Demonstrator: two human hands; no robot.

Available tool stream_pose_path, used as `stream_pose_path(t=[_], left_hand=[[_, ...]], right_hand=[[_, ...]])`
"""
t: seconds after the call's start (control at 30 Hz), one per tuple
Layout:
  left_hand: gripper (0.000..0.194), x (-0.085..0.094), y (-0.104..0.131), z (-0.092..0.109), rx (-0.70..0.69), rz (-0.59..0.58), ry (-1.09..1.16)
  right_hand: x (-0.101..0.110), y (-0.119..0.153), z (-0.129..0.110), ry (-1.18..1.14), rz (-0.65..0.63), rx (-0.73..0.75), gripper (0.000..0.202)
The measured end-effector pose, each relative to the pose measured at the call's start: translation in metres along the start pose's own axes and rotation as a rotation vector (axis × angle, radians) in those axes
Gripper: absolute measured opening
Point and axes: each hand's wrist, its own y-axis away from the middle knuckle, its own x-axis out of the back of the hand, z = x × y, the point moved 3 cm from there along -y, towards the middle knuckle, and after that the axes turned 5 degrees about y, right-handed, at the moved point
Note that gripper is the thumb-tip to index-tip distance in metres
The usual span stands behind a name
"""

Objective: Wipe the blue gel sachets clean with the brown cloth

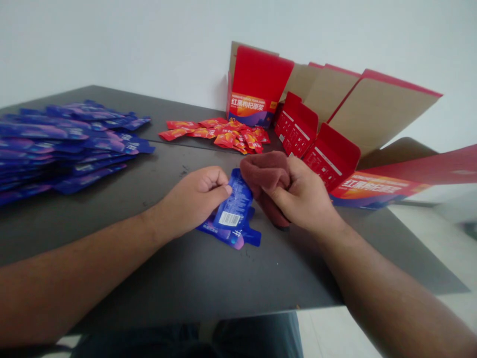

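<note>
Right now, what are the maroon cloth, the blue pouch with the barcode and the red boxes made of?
The maroon cloth looks like soft, matte fabric, bunched in thick folds. The blue pouch seems to be smooth plastic or foil film, thin and flat; I can't tell which. The red boxes look like smooth printed cardboard, stiff and tan inside.

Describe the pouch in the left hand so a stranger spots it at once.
On the dark table, find the left hand near the middle. It holds a blue pouch partly covering a lower pouch; only the held one shows a white barcode.
</note>
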Motion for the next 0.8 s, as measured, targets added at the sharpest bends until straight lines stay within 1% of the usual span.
stream_pose_path(t=[0.07,0.13,0.17,0.2,0.23,0.3,0.37,0.4,0.43,0.47,0.57,0.6,0.63,0.73,0.8], left_hand=[[0.022,0.001,-0.001,-0.002,-0.006,0.015,0.014],[0.02,0.002,-0.003,-0.004,-0.009,0.02,0.027],[0.019,0.003,-0.003,-0.005,-0.008,0.018,0.037],[0.018,0.003,-0.004,-0.006,-0.004,0.011,0.05],[0.019,0.003,-0.004,-0.008,0.001,-0.002,0.067],[0.02,0.002,-0.003,-0.009,0.011,-0.028,0.097],[0.02,0.0,-0.002,-0.01,0.011,-0.052,0.087],[0.019,0.0,-0.001,-0.009,0.009,-0.063,0.071],[0.019,-0.001,-0.001,-0.009,0.007,-0.071,0.057],[0.019,-0.001,-0.001,-0.008,0.008,-0.081,0.048],[0.023,-0.001,-0.001,-0.008,0.023,-0.11,0.047],[0.024,-0.001,-0.001,-0.008,0.024,-0.119,0.051],[0.023,0.0,-0.001,-0.009,0.018,-0.125,0.051],[0.019,0.0,-0.001,-0.009,-0.01,-0.138,0.034],[0.018,-0.001,0.0,-0.009,-0.025,-0.142,0.018]], right_hand=[[-0.008,0.004,-0.008,-0.016,-0.135,0.133,0.009],[-0.016,0.009,-0.015,-0.065,-0.276,0.244,0.009],[-0.018,0.01,-0.017,-0.076,-0.315,0.276,0.01],[-0.019,0.011,-0.017,-0.071,-0.32,0.279,0.01],[-0.018,0.01,-0.015,-0.05,-0.294,0.255,0.01],[-0.014,0.006,-0.009,0.004,-0.179,0.159,0.011],[-0.009,0.004,-0.004,0.021,-0.065,0.079,0.017],[-0.008,0.003,-0.003,0.018,-0.034,0.06,0.019],[-0.007,0.003,-0.003,0.012,-0.033,0.059,0.02],[-0.008,0.003,-0.004,0.005,-0.069,0.077,0.02],[-0.013,0.006,-0.012,-0.033,-0.246,0.186,0.013],[-0.014,0.007,-0.013,-0.04,-0.267,0.205,0.013],[-0.014,0.007,-0.013,-0.035,-0.247,0.195,0.013],[-0.01,0.004,-0.004,0.006,-0.064,0.059,0.02],[-0.009,0.002,0.002,-0.002,-0.01,-0.009,0.025]])
